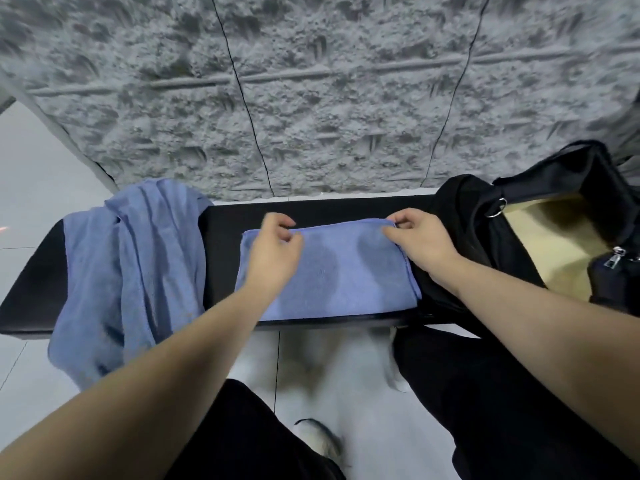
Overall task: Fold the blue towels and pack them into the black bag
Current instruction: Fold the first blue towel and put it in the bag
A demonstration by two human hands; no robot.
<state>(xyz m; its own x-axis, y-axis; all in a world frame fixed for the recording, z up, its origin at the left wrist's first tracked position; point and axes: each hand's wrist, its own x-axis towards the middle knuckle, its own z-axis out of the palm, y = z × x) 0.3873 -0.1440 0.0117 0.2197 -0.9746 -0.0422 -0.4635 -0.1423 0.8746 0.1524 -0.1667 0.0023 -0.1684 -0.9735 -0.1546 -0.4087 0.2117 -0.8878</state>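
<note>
A folded blue towel (pixel 332 275) lies flat on the black bench (pixel 221 230). My left hand (pixel 273 251) hovers over its far left part with fingers loosely curled, holding nothing that I can see. At the towel's far right corner, my right hand (pixel 419 237) pinches the edge. Another blue towel (pixel 135 265) lies crumpled over the bench's left end and hangs down its front. The black bag (pixel 485 216) stands open at the right end of the bench, its tan lining showing.
A grey textured wall (pixel 311 98) rises right behind the bench. Pale floor tiles (pixel 329 375) lie below, with my black-trousered legs (pixel 485 393) and a shoe near the bench's front edge. The bag's zipper pulls (pixel 618 258) hang at far right.
</note>
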